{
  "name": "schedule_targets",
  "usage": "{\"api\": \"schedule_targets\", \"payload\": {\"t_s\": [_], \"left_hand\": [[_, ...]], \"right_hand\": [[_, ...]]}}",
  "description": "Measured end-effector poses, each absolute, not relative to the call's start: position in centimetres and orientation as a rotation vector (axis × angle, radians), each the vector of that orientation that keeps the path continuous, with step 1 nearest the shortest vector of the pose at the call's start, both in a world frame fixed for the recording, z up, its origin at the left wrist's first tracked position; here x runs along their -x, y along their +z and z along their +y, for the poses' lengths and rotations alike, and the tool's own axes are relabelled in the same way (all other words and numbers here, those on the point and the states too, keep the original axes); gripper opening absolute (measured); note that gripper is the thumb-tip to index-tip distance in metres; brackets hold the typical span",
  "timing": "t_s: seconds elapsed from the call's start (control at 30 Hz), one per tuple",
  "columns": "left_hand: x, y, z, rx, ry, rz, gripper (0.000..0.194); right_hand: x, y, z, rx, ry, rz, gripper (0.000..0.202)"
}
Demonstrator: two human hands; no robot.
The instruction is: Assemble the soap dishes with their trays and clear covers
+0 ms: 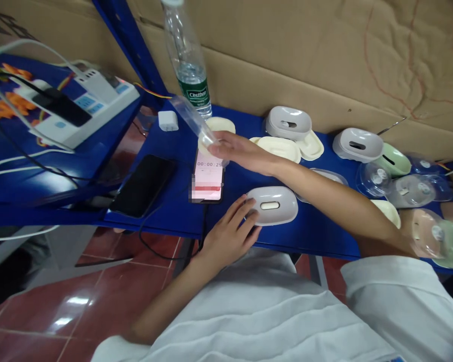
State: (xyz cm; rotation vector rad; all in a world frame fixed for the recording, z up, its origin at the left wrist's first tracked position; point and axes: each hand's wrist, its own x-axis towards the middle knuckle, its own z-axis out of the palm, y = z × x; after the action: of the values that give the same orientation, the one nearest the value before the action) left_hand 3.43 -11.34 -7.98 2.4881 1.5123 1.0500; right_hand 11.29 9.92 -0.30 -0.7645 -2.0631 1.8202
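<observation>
Around the left end of a grey oval soap dish (283, 217), the fingers of my left hand (226, 239) curl against its rim. The dish lies near the shelf's front edge, with a pale bar in its slot. My right hand (234, 151) reaches across to the left and pinches a clear plastic cover (191, 118), tilted and blurred. Just behind and below that hand are cream oval pieces (226, 124); whether the fingers touch one, I cannot tell. Under the right hand lies a lit phone (207, 186) showing a timer.
A water bottle (194, 83) stands at the back, near a white charger (168, 120). A dark phone (142, 186) lies left. More grey dishes (289, 120), cream trays (281, 149) and clear covers (411, 190) spread rightward. Left, a power strip (86, 113) trails cables.
</observation>
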Motion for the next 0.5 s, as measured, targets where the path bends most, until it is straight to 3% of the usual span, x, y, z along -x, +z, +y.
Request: {"api": "schedule_targets", "payload": {"t_s": [0.27, 0.5], "left_hand": [[-3.4, -7.8, -11.3, -2.491, 1.043, 1.51, 0.027], [-3.3, -7.6, -11.5, -2.444, 1.021, 1.492, 0.031]], "right_hand": [[-11.3, -3.1, 13.4, 0.828, 1.48, -2.209, 0.068], [-17.3, 2.8, 9.6, 0.667, 0.767, -2.647, 0.093]]}}
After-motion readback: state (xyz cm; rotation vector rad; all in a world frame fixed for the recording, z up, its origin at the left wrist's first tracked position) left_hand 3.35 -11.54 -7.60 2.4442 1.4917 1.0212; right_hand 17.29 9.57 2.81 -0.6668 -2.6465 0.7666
